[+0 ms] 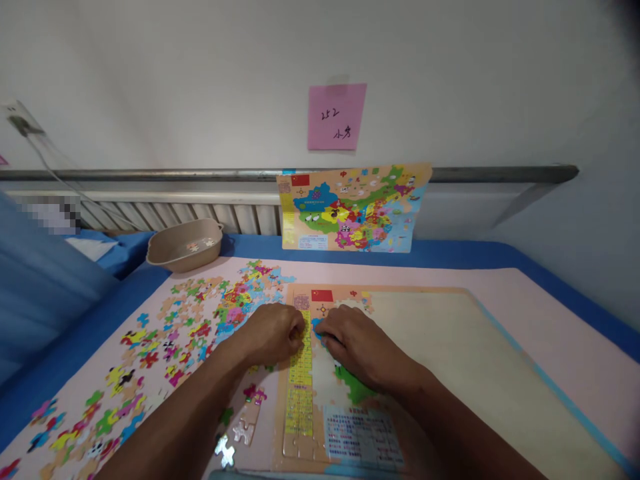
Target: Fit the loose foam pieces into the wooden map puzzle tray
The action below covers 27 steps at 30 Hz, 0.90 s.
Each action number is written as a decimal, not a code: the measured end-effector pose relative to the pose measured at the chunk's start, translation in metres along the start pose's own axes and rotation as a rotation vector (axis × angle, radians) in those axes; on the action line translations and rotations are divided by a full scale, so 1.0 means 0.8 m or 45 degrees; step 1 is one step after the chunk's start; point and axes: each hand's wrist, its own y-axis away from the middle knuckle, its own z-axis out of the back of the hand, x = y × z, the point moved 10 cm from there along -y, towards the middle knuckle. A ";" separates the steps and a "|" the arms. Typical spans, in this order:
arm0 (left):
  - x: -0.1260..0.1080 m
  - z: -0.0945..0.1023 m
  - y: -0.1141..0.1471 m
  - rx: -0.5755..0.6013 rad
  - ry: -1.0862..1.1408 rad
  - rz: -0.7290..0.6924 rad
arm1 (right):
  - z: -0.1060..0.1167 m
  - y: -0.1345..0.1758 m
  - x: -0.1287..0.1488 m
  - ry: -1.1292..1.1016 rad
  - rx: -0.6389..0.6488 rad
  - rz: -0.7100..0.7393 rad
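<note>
A partly assembled map jigsaw puzzle (299, 400) lies in its tray, with pieces along the left side and bottom. My left hand (277, 331) is curled closed over the tray's left edge, beside the yellow text strip; whatever its fingers may hold is hidden. My right hand (355, 343) is closed just below the flag corner, fingertips down on a blue puzzle piece (317, 324). Under that hand shows a green joined section (355, 387). Below it sits a pale blue text block (360, 433). The tray's bare board (430, 347) extends to the right.
Many loose puzzle pieces (170, 347) spread over the pink sheet at left. A beige basket (185, 247) with a few pieces stands behind them. The printed reference map (355, 210) leans against the metal rail (500, 175). A pink note (336, 119) is on the wall.
</note>
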 end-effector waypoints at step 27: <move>-0.004 -0.007 -0.005 0.001 0.027 -0.061 | -0.015 -0.002 0.010 0.157 0.123 0.035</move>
